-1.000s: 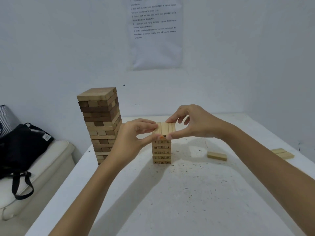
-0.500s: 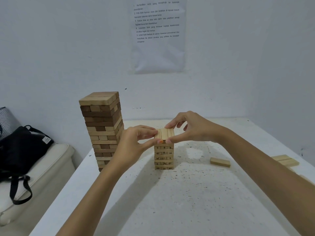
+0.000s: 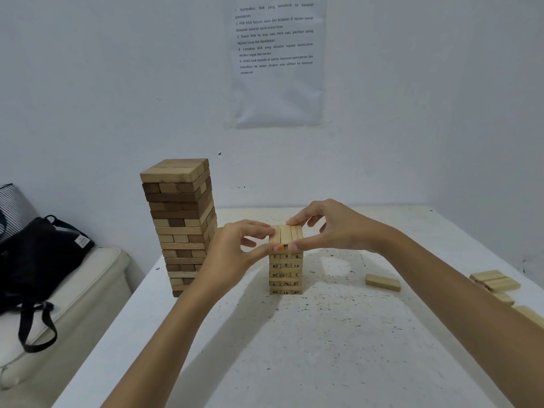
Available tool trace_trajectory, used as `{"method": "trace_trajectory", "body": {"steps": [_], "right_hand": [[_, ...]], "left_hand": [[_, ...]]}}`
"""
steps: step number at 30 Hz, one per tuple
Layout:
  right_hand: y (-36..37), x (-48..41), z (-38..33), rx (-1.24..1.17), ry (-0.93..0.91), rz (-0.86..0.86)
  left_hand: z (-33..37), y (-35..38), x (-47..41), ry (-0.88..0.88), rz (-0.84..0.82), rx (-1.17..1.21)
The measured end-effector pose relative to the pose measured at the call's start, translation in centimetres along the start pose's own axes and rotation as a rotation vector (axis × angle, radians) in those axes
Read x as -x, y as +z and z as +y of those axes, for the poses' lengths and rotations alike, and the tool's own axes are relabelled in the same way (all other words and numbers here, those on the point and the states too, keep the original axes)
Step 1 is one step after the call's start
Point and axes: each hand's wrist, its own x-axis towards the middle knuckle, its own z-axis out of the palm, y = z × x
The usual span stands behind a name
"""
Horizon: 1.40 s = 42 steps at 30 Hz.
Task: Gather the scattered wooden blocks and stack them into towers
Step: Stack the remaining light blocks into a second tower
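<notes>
A short tower of pale numbered blocks (image 3: 285, 273) stands mid-table. Its top layer (image 3: 286, 233) is three blocks side by side. My left hand (image 3: 235, 248) pinches that layer from the left, thumb on the near face and fingers on top. My right hand (image 3: 329, 228) pinches it from the right, thumb at the near face, fingertips on the far top edge. A taller tower of mixed dark and light blocks (image 3: 181, 225) stands to the left. One loose block (image 3: 382, 282) lies to the right, with several more (image 3: 496, 282) near the table's right edge.
The white speckled table (image 3: 309, 348) meets the wall behind. A black bag (image 3: 38, 257) sits on a cream seat (image 3: 73, 293) left of the table. A printed sheet (image 3: 276, 60) hangs on the wall.
Both hands stay pinched on the top layer of the short tower. The camera has tilted up a little, so everything sits lower in view.
</notes>
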Motion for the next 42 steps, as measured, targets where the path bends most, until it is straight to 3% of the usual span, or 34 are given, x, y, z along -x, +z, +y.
{"method": "trace_trajectory", "body": {"steps": [6, 9, 12, 15, 24, 42], "right_hand": [[-0.7, 1.6, -0.5, -0.147, 0.058, 0.005], [-0.3, 2.6, -1.2, -0.361, 0.146, 0.2], [2.4, 3.0, -1.7, -0.553, 0.257, 0.396], [5.6, 3.1, -2.3, -0.723, 0.336, 0.427], [8.3, 3.1, -3.3, -0.872, 0.357, 0.279], [8.9, 2.3, -2.8, -0.887, 0.328, 0.26]], "left_hand": [[1.0, 0.2, 0.6, -0.06, 0.127, 0.096], [1.6, 0.9, 1.0, -0.211, 0.206, 0.311], [2.5, 2.1, 1.6, -0.413, 0.137, 0.503], [3.6, 2.8, 2.3, -0.533, 0.053, 0.626], [7.0, 2.9, 3.3, -0.499, -0.012, 0.687], [7.1, 3.2, 3.2, -0.437, -0.037, 0.695]]}}
